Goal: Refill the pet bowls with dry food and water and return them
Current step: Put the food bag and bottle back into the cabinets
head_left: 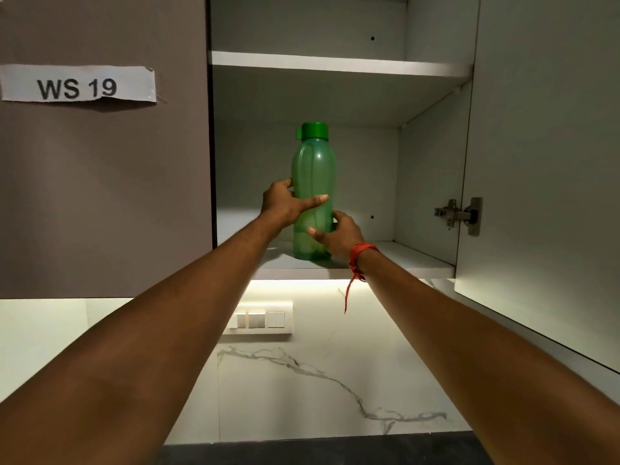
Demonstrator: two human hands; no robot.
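An open cabinet door (pixel 536 162) stands at the right, a closed door (pixel 100 196) (paper label (pixel 77 83) "WS 19") at the left. The green water bottle (pixel 312 166) is upright near the lower shelf's (pixel 409 260) front edge. The left hand (pixel 285 206) wraps round its middle, and the right hand (pixel 337 234) grips it lower down.

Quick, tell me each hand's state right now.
Left hand: holding the green bottle around its middle.
Right hand: holding the same bottle, lower down.

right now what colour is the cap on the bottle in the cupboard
Green, darker than the translucent green bottle; the cap shows best in the head view.
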